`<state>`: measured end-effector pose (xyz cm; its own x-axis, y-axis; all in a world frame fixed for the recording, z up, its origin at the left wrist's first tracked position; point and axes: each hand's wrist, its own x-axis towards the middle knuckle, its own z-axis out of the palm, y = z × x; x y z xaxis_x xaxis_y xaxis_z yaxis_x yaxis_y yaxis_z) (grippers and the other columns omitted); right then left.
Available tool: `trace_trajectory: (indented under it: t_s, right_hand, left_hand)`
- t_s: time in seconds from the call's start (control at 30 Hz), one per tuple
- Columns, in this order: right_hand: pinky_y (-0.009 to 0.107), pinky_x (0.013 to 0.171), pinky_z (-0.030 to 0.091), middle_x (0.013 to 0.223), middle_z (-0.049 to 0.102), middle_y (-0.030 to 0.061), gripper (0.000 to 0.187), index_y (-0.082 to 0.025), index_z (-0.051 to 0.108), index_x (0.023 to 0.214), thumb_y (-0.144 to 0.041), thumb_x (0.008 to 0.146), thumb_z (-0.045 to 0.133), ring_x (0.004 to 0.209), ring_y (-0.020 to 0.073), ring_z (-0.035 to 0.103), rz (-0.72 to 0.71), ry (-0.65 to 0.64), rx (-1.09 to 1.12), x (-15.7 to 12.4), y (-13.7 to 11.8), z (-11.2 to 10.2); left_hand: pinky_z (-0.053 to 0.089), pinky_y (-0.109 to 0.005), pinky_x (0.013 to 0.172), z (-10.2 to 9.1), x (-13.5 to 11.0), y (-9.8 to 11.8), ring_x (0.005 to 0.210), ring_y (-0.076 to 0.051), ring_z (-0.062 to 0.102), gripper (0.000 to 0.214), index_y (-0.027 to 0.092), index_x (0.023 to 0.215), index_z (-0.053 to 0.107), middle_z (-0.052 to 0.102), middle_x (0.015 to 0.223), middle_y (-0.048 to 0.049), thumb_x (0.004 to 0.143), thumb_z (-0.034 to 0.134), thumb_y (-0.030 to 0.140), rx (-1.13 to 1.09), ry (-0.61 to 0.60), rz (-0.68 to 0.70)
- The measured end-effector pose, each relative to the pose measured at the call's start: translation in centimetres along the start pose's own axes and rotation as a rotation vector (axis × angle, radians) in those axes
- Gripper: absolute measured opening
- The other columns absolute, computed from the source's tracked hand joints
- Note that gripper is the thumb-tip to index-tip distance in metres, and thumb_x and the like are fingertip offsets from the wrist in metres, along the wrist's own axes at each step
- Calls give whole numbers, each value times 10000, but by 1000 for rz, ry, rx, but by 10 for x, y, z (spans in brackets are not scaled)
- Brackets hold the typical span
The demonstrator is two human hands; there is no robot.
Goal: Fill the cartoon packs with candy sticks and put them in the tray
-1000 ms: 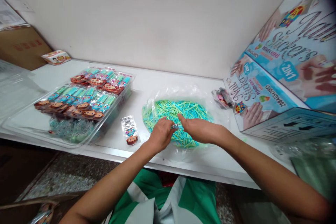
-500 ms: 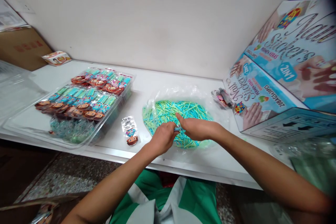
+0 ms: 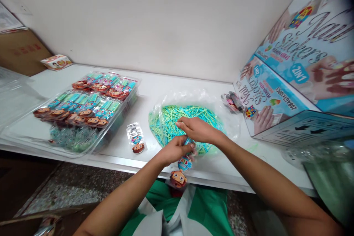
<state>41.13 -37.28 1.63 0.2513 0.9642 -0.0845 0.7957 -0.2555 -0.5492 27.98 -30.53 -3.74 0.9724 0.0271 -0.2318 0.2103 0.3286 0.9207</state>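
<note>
My left hand [image 3: 173, 150] is closed on the top of a small clear packet with a cartoon monkey face [image 3: 180, 171], which hangs down over the table's front edge. My right hand [image 3: 197, 129] is pinched at the same packet's upper end, fingers curled, just above a heap of blue and green sticks [image 3: 168, 120] lying in an opened clear bag [image 3: 190, 99]. A second monkey-face packet [image 3: 135, 137] lies flat on the white table [image 3: 155, 88] to the left of the heap.
A clear tray [image 3: 16, 132] at left holds several rows of filled monkey packets [image 3: 91, 101]. Large "Nail Stickers" boxes [image 3: 290, 73] stand at right, with a small bundle of packets [image 3: 231, 102] beside them. A brown carton [image 3: 20, 49] and a small box [image 3: 56, 61] sit far left.
Both hands pulled back from the stick heap toward the table's front edge. A monkey-face packet now hangs from them, where before only their fingertips met over the sticks.
</note>
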Motion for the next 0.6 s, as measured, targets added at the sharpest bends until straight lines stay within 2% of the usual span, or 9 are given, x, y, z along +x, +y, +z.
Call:
trace_trajectory:
  t_s: [0.07, 0.17, 0.23, 0.3, 0.4, 0.6]
  right_hand:
    - [284, 643, 382, 786, 640, 59, 486, -183, 607, 855, -568, 901, 313, 726, 178, 566, 55, 39, 75, 4, 3, 6]
    - [258, 553, 389, 835, 627, 54, 498, -171, 593, 843, -585, 884, 321, 649, 136, 549, 141, 79, 406, 0, 14, 8]
    - [233, 488, 373, 850, 625, 45, 428, -170, 605, 895, -556, 849, 426, 614, 117, 540, 180, 45, 612, -8, 23, 9]
    - [214, 466, 356, 768, 616, 19, 342, -170, 620, 891, -490, 784, 561, 592, 105, 531, 196, 7, 727, -15, 31, 12]
    - [203, 468, 343, 665, 586, -14, 273, -161, 619, 807, -420, 722, 639, 547, 85, 504, 212, 34, 804, -22, 35, 20]
    - [218, 512, 374, 622, 534, -32, 170, -159, 563, 730, -326, 756, 579, 545, 84, 492, 176, 93, 728, -25, 30, 22]
  left_hand:
    - [467, -276, 574, -1, 1, -4, 575, -145, 595, 360, 120, 850, 537, 617, 726, -49, 712, 682, 419, -117, 51, 5]
    - [463, -278, 565, -7, -3, -9, 565, -138, 581, 339, 106, 858, 567, 616, 731, -56, 744, 656, 412, -240, 85, 12]
    - [452, -265, 553, -11, -6, -10, 561, -129, 572, 329, 106, 889, 576, 621, 747, -59, 762, 644, 401, -258, 108, 39]
    - [439, -253, 544, -14, -8, -10, 553, -122, 565, 317, 109, 905, 574, 627, 751, -61, 771, 640, 388, -245, 118, 68]
    - [425, -241, 534, -13, -7, -12, 531, -112, 559, 308, 111, 921, 568, 631, 743, -57, 784, 630, 380, -223, 96, 77]
    - [417, -234, 514, -6, -7, -14, 520, -112, 560, 327, 142, 918, 517, 638, 738, -36, 771, 636, 409, -238, 137, 79]
